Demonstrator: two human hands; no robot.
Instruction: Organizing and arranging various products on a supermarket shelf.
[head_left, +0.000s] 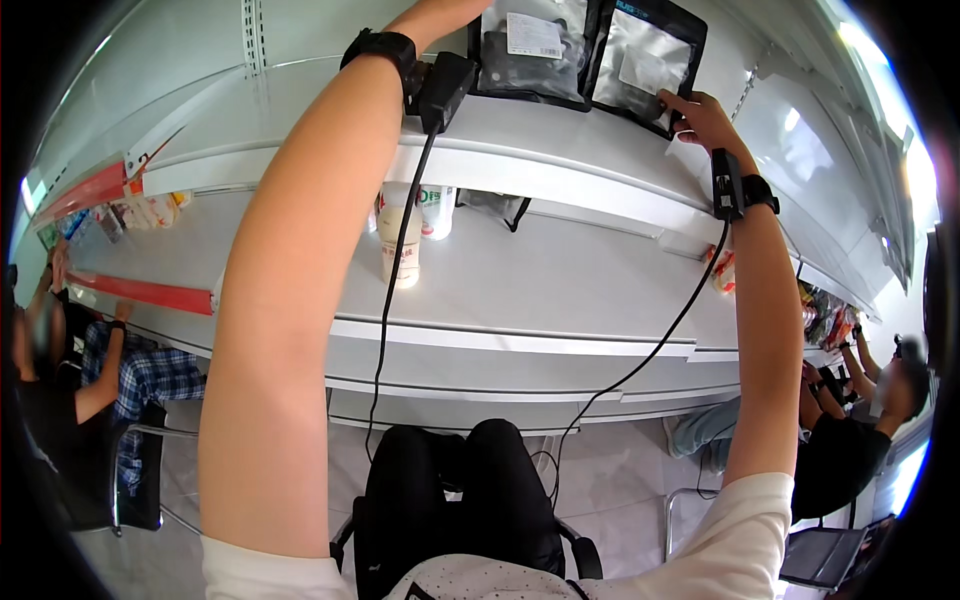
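On shelf: two pouches
Right hand: on right pouch, likely steadying; grip unclear
Left hand: cropped, can't tell

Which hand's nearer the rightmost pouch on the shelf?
Right. The right hand is at the lower right edge of the rightmost pouch, apparently touching it; the left hand is farther left, partly out of frame.

Glare streaks the silver-faced pouch at the right hand, with blown-out highlights farther to its right. Bright light washes the white shelving below it, shadows soft, as fisheye distortion bows straight edges toward a blackened rim.
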